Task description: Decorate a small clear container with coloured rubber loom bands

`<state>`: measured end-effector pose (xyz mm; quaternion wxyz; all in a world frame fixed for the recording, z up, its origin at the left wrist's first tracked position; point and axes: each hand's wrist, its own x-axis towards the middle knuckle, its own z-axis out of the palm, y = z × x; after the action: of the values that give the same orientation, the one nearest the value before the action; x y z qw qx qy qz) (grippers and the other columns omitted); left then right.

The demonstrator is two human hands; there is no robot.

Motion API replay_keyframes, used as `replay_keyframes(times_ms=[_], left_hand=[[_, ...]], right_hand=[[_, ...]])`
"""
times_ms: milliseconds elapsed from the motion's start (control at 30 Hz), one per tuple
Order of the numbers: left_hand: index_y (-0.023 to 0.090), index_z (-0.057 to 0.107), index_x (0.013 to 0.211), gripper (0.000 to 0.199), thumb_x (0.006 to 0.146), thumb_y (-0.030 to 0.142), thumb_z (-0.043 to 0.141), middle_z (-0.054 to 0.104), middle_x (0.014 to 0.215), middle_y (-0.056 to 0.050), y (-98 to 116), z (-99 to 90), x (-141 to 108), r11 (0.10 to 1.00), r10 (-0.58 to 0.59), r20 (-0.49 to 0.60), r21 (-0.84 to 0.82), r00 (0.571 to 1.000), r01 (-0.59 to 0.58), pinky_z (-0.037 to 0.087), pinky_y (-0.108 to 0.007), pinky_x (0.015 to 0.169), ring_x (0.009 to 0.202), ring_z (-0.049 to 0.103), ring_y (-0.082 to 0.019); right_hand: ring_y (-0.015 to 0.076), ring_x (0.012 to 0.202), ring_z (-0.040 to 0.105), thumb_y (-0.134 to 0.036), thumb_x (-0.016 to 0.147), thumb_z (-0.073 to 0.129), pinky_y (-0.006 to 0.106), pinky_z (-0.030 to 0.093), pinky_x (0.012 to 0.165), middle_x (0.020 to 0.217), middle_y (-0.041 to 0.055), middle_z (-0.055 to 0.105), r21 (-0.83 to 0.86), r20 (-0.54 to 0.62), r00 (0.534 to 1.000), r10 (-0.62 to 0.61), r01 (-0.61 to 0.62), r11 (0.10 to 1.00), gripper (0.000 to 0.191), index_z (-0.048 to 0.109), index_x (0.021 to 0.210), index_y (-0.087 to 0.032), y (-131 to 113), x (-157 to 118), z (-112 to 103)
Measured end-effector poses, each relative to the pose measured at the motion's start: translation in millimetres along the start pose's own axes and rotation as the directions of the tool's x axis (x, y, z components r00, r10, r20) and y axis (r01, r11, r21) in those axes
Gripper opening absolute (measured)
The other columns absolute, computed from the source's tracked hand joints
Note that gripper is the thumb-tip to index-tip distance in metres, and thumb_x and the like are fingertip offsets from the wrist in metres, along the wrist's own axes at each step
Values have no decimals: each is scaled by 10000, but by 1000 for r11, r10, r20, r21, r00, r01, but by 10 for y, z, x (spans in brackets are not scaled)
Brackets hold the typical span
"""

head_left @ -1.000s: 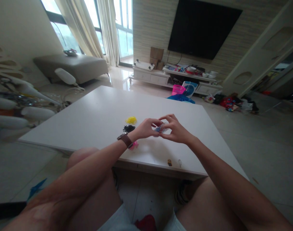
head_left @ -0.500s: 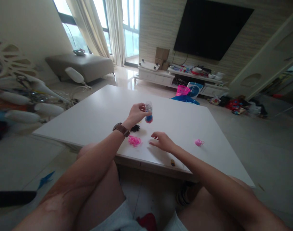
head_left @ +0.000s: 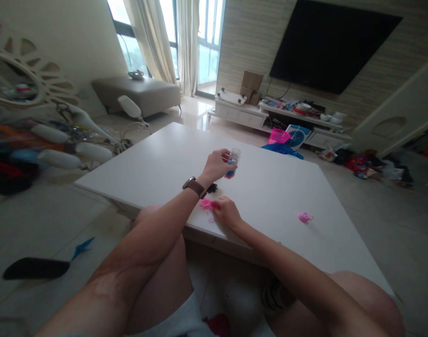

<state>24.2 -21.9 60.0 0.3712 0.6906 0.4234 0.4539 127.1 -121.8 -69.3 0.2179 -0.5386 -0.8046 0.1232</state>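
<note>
Clear see-through little bottle with blue and reddish contents (head_left: 235,157) in the left hand, right hand at the pink pile

So the left hand (head_left: 221,164) has its grip closed around the bottle, thumb on the near side, fingers wrapping behind. Bottle's leaning a bit, clear end up, with the blue and reddish stuff down at the bottom. Can't tell if its base touches the surface.

Right hand's (head_left: 228,213) grip is nearly closed, fingertips bunched at the right edge of a loose heap of bright pink, thin, rubbery-looking bands (head_left: 206,204). Can't tell if it's actually got hold of any. One loose band sits just below the heap.

Just past that, a small pile of black bands (head_left: 212,188) peeks out beside the left wrist, which wears a watch with a dark brown strap (head_left: 195,186). Well off to the right there's a small, roundish pink thing with a little loop (head_left: 305,217). All of that's on a big glossy white surface (head_left: 270,187). Further out: bright pink plastic basket (head_left: 279,135) and a large flat black TV (head_left: 335,44) on the wall.
</note>
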Motion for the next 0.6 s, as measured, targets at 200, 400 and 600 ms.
replay_keyframes(times_ms=[200,400,600], left_hand=[[128,708,951,348,616,174,788,742,890,-78,-24,-13,-17,996,3,61,85,998,-8,542,-253,702,792,690,-177],[137,756,1043,428,616,141,738,754,915,-75,-127,44,-47,955,18,230,285,973,-85,537,-262,714,791,690,-191],[152,773,1086,477,610,142,733,762,912,-75,-285,260,-129,905,3,403,389,915,-174,535,-268,747,810,696,-204]], right_hand=[[214,811,655,-188,899,633,300,452,751,871,77,761,-41,-34,999,30,-32,999,154,785,883,-197,236,14,-202],[190,704,671,-240,897,650,285,456,677,832,81,780,6,-91,991,96,-96,995,160,797,860,-189,517,-103,-792],[205,696,684,-415,816,730,311,499,663,821,91,786,368,-184,936,300,-217,904,257,806,877,-177,826,-298,-1327]])
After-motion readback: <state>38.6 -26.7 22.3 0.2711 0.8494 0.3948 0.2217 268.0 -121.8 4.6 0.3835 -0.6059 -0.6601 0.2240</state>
